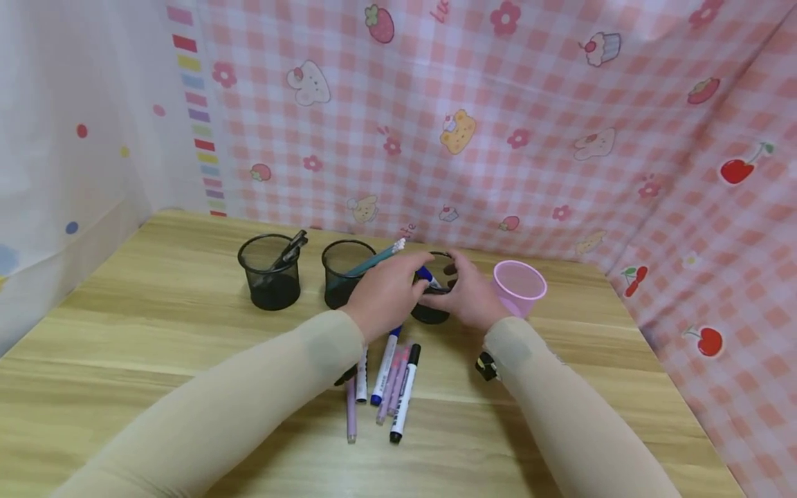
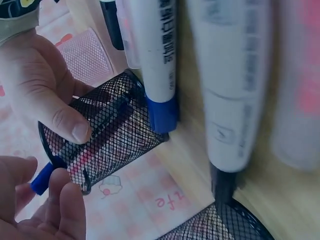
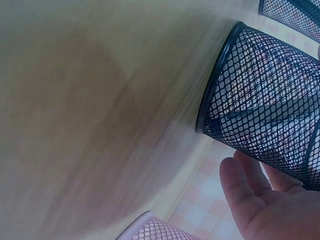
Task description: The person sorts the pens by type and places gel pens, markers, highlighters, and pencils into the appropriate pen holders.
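In the head view my right hand (image 1: pixel 476 299) holds the third black mesh pen cup (image 1: pixel 431 315), thumb on the near side and fingers round the far side. The left hand (image 1: pixel 387 290) is at that cup's rim, its fingers about the blue end of a marker (image 1: pixel 425 274) that leans out of the cup. From the left wrist, this blue end (image 2: pixel 43 180) shows between the left fingertips, and the right thumb lies on the mesh. Right fingers (image 3: pixel 237 182) lie along the cup's side in the right wrist view. The marker's lower part is behind mesh.
Two more black mesh cups stand left, one with black pens (image 1: pixel 289 252), one with teal pencils (image 1: pixel 376 259). A pink cup (image 1: pixel 519 283) stands right of my right hand. White markers (image 1: pixel 405 394) and purple pens (image 1: pixel 351 411) lie on the table in front.
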A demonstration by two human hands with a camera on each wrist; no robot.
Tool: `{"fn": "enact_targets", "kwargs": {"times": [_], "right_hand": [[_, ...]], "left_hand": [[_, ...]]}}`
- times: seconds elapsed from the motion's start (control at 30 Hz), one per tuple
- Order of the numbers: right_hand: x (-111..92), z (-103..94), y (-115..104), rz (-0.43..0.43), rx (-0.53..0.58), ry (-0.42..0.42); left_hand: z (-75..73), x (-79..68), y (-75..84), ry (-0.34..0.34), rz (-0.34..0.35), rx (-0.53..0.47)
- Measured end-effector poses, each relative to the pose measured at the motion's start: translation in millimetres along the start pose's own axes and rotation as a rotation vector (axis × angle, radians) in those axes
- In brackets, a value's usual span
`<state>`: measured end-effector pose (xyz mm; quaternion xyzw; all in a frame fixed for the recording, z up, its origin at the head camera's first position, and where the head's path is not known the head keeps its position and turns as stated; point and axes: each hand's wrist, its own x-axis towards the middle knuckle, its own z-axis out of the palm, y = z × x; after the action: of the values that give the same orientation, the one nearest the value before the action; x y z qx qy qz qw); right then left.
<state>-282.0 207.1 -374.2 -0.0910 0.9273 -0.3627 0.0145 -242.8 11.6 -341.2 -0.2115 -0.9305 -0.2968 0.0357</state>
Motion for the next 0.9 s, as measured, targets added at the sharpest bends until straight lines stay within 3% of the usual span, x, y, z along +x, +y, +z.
{"fn": "enact_targets", "kwargs": {"times": [0.2, 0.33, 0.47, 0.9], "right_hand": [[0.9, 2.2, -2.2, 0.009, 0.021, -0.007], [1.0, 2.1, -3.1, 0.017, 0.028, -0.01], [1.1, 2.1, -3.3, 0.005, 0.03, -0.006], [1.1, -0.5, -0.1, -0.022, 0.043, -0.001]], "left_hand": [[6.5, 7.8, 0.3, 0.063, -0.008, 0.074], [7.2, 6.0, -1.8, 0.102, -0.029, 0.056], [5.5, 1.1, -3.2, 0.165, -0.02, -0.008], [2.2, -6.3, -5.6, 0.438, 0.144, -0.252]]}}
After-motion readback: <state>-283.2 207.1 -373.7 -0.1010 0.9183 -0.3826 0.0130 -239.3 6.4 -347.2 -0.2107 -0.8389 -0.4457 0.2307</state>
